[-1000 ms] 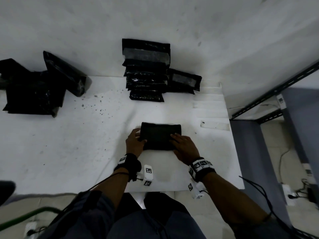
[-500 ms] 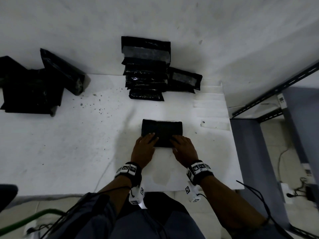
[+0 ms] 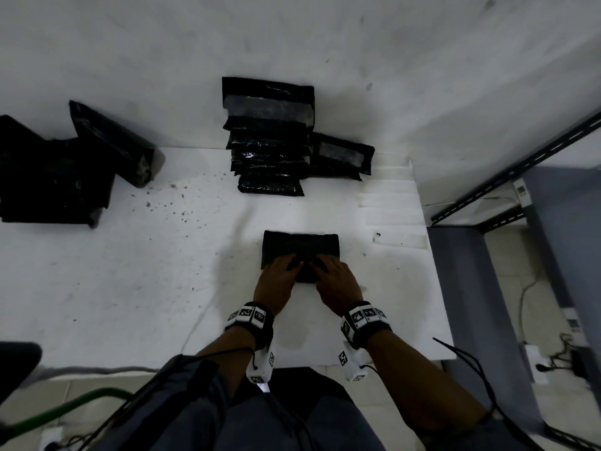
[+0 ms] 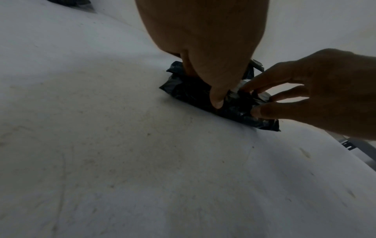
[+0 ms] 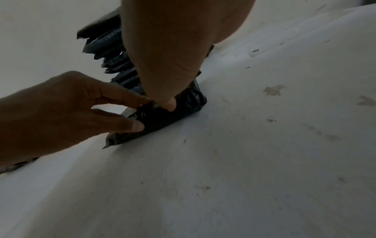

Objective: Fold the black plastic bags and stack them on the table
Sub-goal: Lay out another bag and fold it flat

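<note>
Head view: my left hand and right hand lie on the near edge of the folded black bag, mid-counter; finished stack beyond.

Left wrist view: left fingers extended, pressing the plastic.

Right wrist view: right fingers extended, pressing. Slick film; release unevenly and the fold may spring open.
</note>
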